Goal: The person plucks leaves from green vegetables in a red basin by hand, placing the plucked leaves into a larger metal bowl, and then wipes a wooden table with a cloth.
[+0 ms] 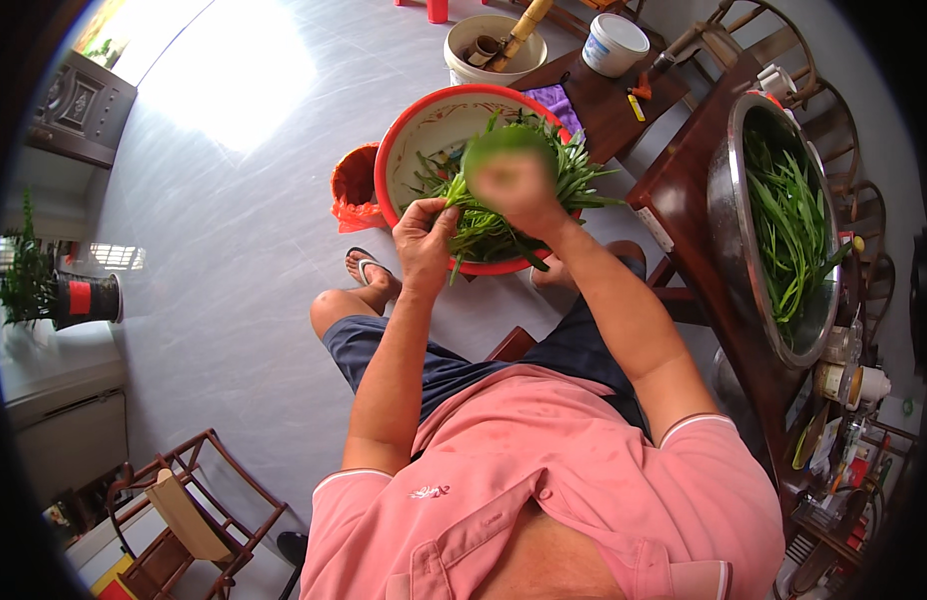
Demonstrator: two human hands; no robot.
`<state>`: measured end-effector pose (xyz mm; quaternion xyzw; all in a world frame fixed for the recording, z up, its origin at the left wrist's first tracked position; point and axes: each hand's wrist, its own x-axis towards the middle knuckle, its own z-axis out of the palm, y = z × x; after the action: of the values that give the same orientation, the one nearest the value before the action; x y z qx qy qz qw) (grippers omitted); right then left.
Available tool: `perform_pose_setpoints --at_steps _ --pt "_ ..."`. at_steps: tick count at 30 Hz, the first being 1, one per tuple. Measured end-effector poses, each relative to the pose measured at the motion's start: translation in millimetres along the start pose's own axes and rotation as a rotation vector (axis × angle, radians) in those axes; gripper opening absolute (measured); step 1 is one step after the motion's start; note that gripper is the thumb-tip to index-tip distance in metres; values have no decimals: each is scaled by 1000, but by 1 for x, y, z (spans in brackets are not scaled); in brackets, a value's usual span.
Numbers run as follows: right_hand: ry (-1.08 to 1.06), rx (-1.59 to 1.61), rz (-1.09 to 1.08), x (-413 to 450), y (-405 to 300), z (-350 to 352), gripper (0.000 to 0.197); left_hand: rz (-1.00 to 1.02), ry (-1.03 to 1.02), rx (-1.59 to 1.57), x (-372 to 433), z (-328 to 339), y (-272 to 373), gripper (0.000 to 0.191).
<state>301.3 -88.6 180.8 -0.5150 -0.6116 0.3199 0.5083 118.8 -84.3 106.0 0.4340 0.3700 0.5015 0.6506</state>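
My left hand (425, 234) pinches the stem of a leafy green vegetable (457, 187) between thumb and fingers, above the near left side of a red-rimmed enamel basin (407, 135). Long-leaved greens (493, 234) heap over the basin's right half, and some leaves hang past its rim. Over that heap is my right hand (520, 187). A blurred patch covers most of it, so its fingers and anything in them cannot be made out. On the table to the right, a large steel bowl (736, 202) contains more long green leaves (790, 225).
A small bin with a red plastic bag (356, 214) stands left of the basin. Behind it is a white bucket (463, 37) holding a bamboo piece (525, 30). A lidded tub (615, 46) and a purple cloth (555, 103) lie on a low wooden table (583, 94). The wooden table (681, 187) edges my right side.
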Motion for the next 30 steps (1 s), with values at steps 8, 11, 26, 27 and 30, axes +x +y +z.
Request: perform_pose_setpoints --at_steps 8,11,26,27,30 --pt "205 -416 -309 11 -3 -30 7 -3 -21 -210 1 -6 2 11" --pt "251 -536 -342 14 -8 -26 8 -19 -26 -168 3 -8 4 12" --pt "-256 -695 -410 24 7 -21 9 63 23 35 2 -6 11 18" --pt "-317 -727 -412 25 4 -21 9 71 32 36 1 -5 11 18" --pt "-373 -819 -380 24 -6 -16 12 83 43 52 1 -6 12 18"
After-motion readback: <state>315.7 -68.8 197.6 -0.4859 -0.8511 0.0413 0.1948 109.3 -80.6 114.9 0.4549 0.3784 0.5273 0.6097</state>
